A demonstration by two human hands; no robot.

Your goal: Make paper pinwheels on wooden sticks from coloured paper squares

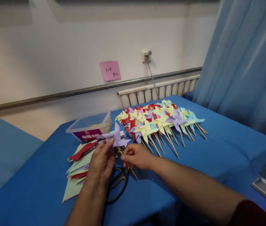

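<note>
A purple paper pinwheel [116,138] is held up in front of me, its wooden stick [133,171] slanting down to the right. My left hand [102,160] grips the pinwheel's paper head, thumb on top of a blade. With fingertips pinched, my right hand [136,156] holds the stick just below the head. Black-handled scissors [119,185] lie on the table under my hands, the blades partly hidden. Left of my left hand sits a stack of coloured paper sheets [75,186], red, green, yellow and purple.
Many finished-looking pinwheels [162,121] lie heaped on the blue-covered table [206,179], sticks toward me. A clear plastic box [88,124] with thin sticks stands at the back left. Behind are a radiator [161,91] and wall rail; a blue curtain [243,69] hangs right.
</note>
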